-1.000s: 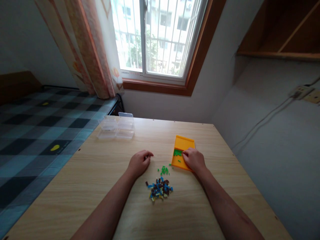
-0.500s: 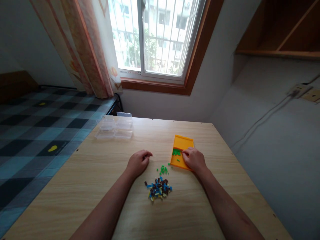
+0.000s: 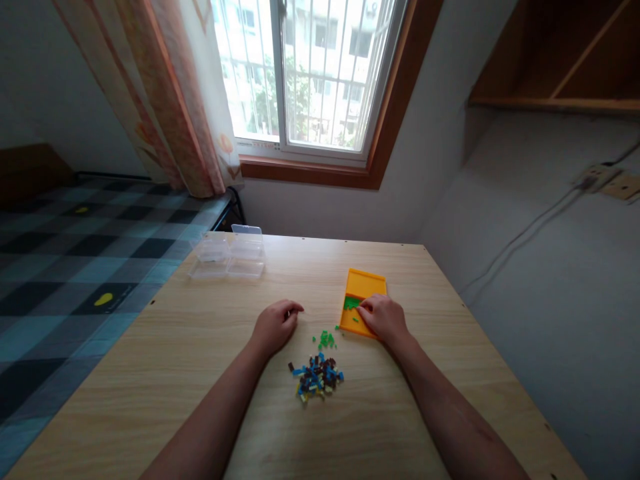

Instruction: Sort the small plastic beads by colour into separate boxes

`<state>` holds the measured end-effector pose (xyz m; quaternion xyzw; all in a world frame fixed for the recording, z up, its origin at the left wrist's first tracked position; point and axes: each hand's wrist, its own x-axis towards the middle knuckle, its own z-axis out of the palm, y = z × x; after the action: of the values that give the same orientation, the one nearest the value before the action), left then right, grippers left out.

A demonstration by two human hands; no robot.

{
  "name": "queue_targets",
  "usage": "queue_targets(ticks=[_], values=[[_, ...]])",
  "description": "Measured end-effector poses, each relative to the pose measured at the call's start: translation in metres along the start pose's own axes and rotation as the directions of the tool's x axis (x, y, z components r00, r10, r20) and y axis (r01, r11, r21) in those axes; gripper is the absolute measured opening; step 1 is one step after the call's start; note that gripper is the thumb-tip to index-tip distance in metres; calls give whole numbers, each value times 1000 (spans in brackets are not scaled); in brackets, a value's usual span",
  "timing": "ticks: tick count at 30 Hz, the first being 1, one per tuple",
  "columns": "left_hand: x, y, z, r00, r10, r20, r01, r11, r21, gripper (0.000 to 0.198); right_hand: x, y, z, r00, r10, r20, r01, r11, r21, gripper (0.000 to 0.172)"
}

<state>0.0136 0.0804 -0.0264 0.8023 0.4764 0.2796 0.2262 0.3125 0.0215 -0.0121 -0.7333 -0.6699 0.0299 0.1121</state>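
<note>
My right hand (image 3: pixel 384 317) is over the right part of an orange tray (image 3: pixel 367 283), its fingers pinched together at the green pieces (image 3: pixel 351 303) inside. Whether a piece is between the fingertips is too small to tell. My left hand (image 3: pixel 276 325) rests on the table with curled fingers; nothing can be made out in it. Between the hands lies a small group of loose green pieces (image 3: pixel 326 339). Nearer to me is a mixed pile of blue, dark brown and yellow pieces (image 3: pixel 318 378).
Clear plastic boxes (image 3: pixel 227 259) stand at the back left of the wooden table (image 3: pixel 200 347). A bed with a checked cover (image 3: pixel 135 249) is at the left, a window (image 3: pixel 320 80) ahead. A cable (image 3: pixel 520 237) hangs along the right wall.
My right hand has shifted slightly left over the tray, its fingertips nearer the green pieces. My left hand stays in place. The whole view has moved slightly.
</note>
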Motion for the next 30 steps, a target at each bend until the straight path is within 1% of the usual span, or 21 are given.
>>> queue_targets(ticks=[12,19,24,30], values=[[0,2,-1,1000,6,-14,-6,1000,-1,27,-2,0,1,1000,-19,-16,19,1000,12,23],[-1,0,-1,1000,13,-21,-13,1000,-2,27,-5,9,-3,999,-20,-42,21,999,24,22],[-1,-1,0,999,19,-26,-19,1000,-2,27,-5,12,-3,999,-40,-32,40,999,23,22],[0,-1,0,1000,15,-28,-15,1000,-4,27,-4,14,-2,1000,-1,-29,1,1000,-11,25]])
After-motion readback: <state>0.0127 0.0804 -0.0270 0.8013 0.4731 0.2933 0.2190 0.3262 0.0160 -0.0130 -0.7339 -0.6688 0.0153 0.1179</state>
